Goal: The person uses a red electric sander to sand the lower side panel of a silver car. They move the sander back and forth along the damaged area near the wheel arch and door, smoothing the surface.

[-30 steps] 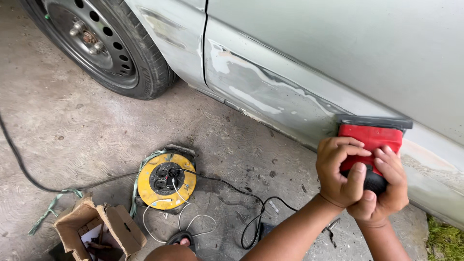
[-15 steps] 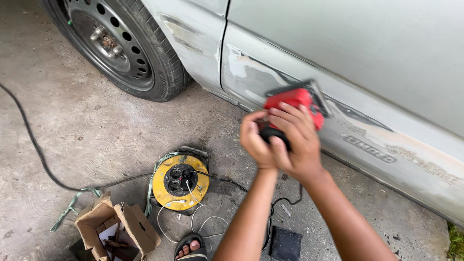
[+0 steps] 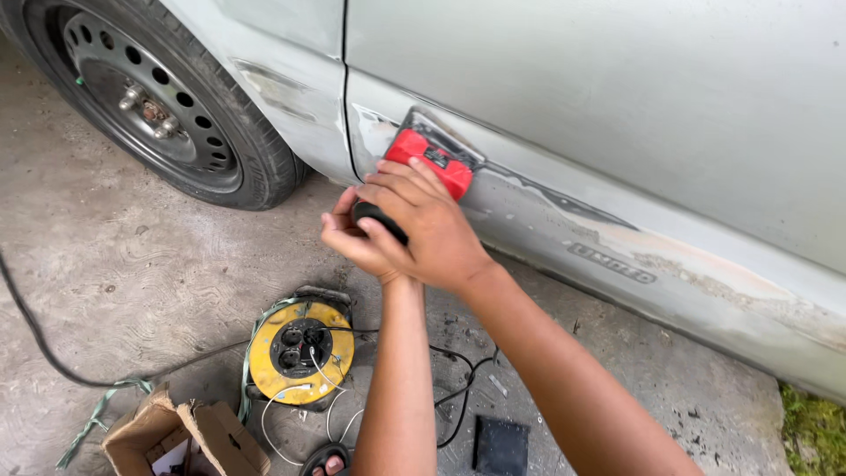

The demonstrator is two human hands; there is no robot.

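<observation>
While I press the red and black handheld electric sander (image 3: 430, 163) flat against the lower sill of the pale silver car body (image 3: 617, 220), just behind the seam by the front wheel arch, my right hand (image 3: 436, 231) lies over the top of it with the grip wrapped tight around the black rear housing, and my left hand (image 3: 352, 240) cups the same housing from below, fingers pressed against it. Both hands are closed on the tool, nothing spread.

I judge the main risk to be tilt: if my wrists roll, one edge of the pad could dig in and gouge the patchy, already bare filler along the sill. Pressing too long near the panel seam could cut through to metal.

The thin black power cord (image 3: 458, 388) trails under my forearms across the concrete floor (image 3: 132, 264) to the yellow round cable reel (image 3: 300, 351); a snag there could jerk the sander off line. The black tyre on its steel wheel (image 3: 167, 106) sits close on the left, and a slip that way might scuff it.
</observation>
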